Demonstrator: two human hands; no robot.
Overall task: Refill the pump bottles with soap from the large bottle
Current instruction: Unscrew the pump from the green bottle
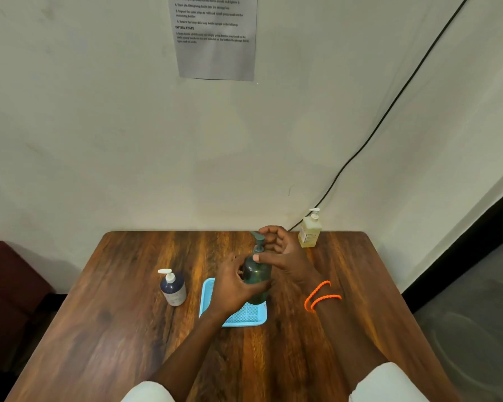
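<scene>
My left hand (233, 285) grips the green pump bottle (256, 280) over the blue tray (208, 303); my right hand (279, 250), fingers loosely curled, hovers beside its pump head (258, 240). Smooth plastic, probably slippery: I judge the collar the best hold.

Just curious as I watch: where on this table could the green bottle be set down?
Bare wood lies left of the dark blue bottle, along the near edge, and right of the right hand below the yellow bottle. The middle is crowded: both hands, green bottle, blue tray.
</scene>
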